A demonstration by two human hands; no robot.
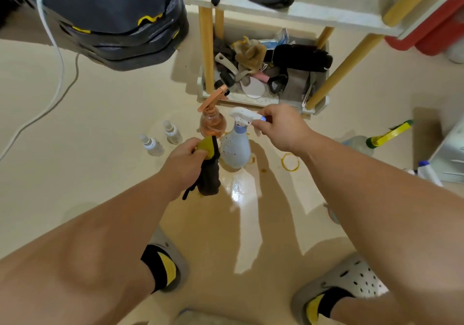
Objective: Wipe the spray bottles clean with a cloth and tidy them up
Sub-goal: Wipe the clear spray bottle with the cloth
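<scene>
A pale blue spray bottle (236, 149) with a white trigger head, speckled with dark spots, stands on the beige floor. My right hand (282, 126) pinches the nozzle end of its trigger head. Just to its left, my left hand (187, 157) grips a dark grey and yellow cloth (209, 171) that hangs down beside the bottle. Behind them stands a clear orange spray bottle (213, 121) with a copper-coloured trigger. Two small white spray bottles (152, 145) (172, 132) stand further left on the floor.
A white shelf unit (263, 98) with wooden posts stands behind, its bottom tray full of gloves and brushes. A dark padded seat (113, 18) and white cable (57, 56) lie at upper left. Yellow rubber band (290, 162), another bottle (359, 145) at right. My slippered feet are below.
</scene>
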